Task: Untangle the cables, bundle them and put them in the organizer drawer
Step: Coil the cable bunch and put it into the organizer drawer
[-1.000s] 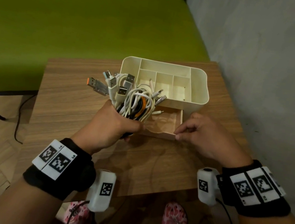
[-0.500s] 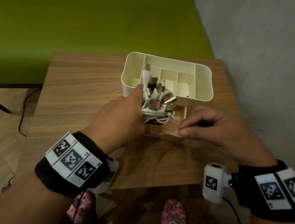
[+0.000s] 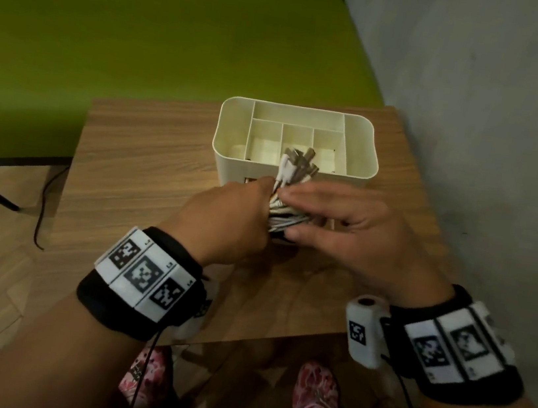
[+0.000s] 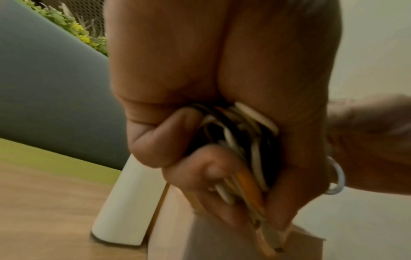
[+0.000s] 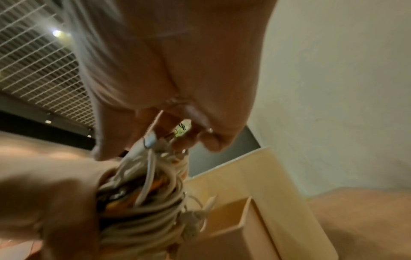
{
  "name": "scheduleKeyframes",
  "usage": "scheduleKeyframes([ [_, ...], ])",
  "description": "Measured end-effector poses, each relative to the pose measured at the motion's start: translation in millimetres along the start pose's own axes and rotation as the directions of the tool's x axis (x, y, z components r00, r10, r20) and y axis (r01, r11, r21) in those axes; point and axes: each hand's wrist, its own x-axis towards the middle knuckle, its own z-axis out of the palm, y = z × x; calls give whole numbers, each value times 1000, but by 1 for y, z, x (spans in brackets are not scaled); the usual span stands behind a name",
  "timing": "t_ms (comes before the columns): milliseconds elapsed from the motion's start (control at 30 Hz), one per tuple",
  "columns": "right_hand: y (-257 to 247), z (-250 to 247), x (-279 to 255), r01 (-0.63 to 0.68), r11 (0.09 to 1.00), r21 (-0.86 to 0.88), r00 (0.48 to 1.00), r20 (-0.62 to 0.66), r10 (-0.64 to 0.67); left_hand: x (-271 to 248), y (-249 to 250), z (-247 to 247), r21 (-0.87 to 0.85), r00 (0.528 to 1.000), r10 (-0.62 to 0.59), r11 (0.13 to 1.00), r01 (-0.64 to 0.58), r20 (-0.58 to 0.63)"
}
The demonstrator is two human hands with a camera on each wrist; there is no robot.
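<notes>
Cream organizer [image 3: 357,178] on wooden worktop [image 3: 149,159], top compartments bare; wooden drawer [image 5: 231,219] pulled out below. No legible writing. Cable bundle [image 3: 292,186]: white, black and orange coils, USB plugs fanned upward, above the drawer. Left hand [image 3: 227,218] clenched around bundle; right hand [image 3: 343,228] flat, fingers straight, touching the coils.

The left hand [image 3: 231,219] is curling its fingers [image 4: 169,140] tightly in a fist-like grip, forearm reaching forward. The right hand [image 3: 344,224] is lying beside it, fingers extended leftward and loosely spread, thumb below.
</notes>
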Motion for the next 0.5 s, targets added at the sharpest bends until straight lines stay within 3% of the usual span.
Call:
scheduleKeyframes([
  [67, 12, 9, 3, 102, 957, -273, 993, -38, -116, 4, -2, -4, -100, 996, 71, 993, -66, 52],
  [167, 21, 16, 5, 93, 898, -431, 994, -18, -111, 9, -3, -16, -201, 986, 106, 976, -79, 127],
  [333, 26, 2, 0, -90, 867, -490, 996, -57, 71, 21, 5, -28, -151, 951, 12, 988, 37, 310],
  [500, 32, 4, -2, -94, 868, -487, 995, -69, 69, 32, 9, -28, -67, 933, -41, 995, 70, 358],
])
